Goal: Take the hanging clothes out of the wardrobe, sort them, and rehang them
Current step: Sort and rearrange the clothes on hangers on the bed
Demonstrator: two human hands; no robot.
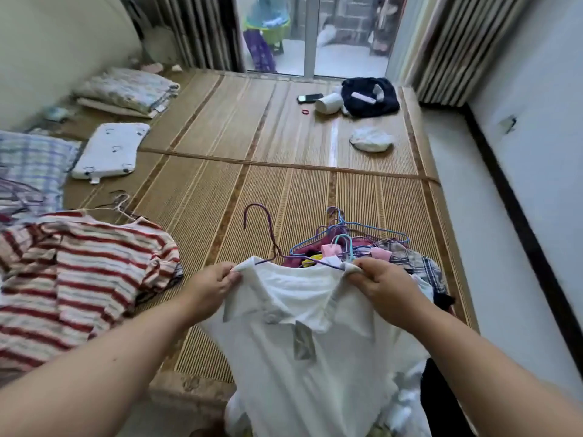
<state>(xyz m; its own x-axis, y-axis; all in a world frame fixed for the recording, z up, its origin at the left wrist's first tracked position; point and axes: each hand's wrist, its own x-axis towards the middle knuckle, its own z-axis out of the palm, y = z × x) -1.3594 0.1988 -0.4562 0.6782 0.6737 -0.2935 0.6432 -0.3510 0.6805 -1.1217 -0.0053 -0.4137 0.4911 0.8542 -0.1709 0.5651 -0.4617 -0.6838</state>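
**White shirt held at both shoulders above the bed**

Left grip [217, 283] pinches one shoulder of the white polo shirt [303, 348]; right grip [380, 287] pinches the other. A purple hanger [272, 231] sits in the neckline, hook upward. The shirt hangs over the mat-covered bed [220, 190]. A pile of hangered clothes [407, 257] lies just beyond, and a red-striped shirt [79, 272] lies to the left.

The mat [220, 190] is open in the middle; the striped shirt [79, 279] blocks the left, the hanger pile [353, 244] the right.

Bare left forearm [110, 357], left grip [214, 285]; bare right forearm [473, 351], right grip [383, 287]
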